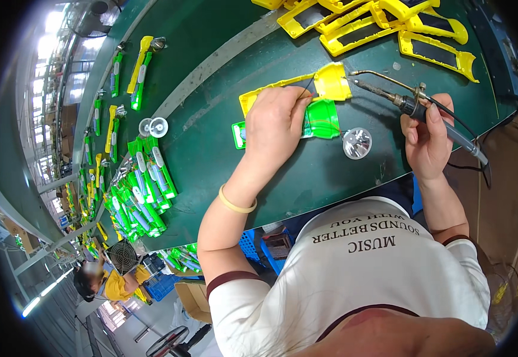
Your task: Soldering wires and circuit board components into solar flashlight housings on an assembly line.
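In my right hand (428, 137) is a soldering iron (458, 138), gripped by its dark handle, with its tip pointing left toward a yellow flashlight shell (332, 82). A thin metal tube (387, 78) runs along above the iron's barrel. My left hand (277, 122) lies over the yellow shell and a green flashlight shell (323, 119), thumb and fingertips pinched at a thin wire between them. The hand hides the middle of both shells. Just right of the green shell, a round silver reflector (357, 143) rests on the green table (223, 172), a thin wire leading to it.
Several yellow shells with dark panels (363, 33) are heaped at the far edge. To the left lies a pile of green flashlight bodies (140, 190), with two clear round lenses (153, 127) behind it. Assembled flashlights (142, 74) line the conveyor. A co-worker (119, 285) is at lower left.
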### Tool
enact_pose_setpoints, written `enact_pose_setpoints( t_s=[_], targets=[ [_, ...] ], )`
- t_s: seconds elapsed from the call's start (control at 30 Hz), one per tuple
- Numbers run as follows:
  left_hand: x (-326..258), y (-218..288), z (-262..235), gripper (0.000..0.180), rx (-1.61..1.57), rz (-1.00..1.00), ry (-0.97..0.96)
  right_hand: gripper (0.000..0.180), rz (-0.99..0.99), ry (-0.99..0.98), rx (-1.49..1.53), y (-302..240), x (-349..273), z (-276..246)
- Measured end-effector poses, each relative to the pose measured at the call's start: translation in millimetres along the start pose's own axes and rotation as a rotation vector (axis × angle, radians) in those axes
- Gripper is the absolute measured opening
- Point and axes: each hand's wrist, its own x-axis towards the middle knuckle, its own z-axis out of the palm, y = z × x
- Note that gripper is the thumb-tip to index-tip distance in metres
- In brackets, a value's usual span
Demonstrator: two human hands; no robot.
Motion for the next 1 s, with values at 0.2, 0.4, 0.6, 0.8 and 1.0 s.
enact_pose_setpoints(
  t_s=[0.2, 0.4, 0.6, 0.8, 1.0],
  targets=[
    [0, 1, -11, 0.008, -0.105, -0.008, -0.173, 0.022, 0.060, -0.198, -0.237, -11, 17, -9],
    [6, 7, -17, 0.006, 0.100, 0.084, -0.253, 0.025, 0.105, -0.323, -0.417, -4, 24, -4],
    [11, 10, -15, 0.006, 0.145, 0.060, -0.295, 0.026, 0.157, -0.385, -0.500, -3, 35, -3],
    [13, 11, -12, 0.007, 0.160, 0.043, -0.300, 0.026, 0.213, -0.417, -0.510, -1, 44, 1],
    [14, 13, -14, 0.007, 0.153, 0.041, -0.285, 0.025, 0.098, -0.340, -0.419, -7, 40, -8]
  ],
)
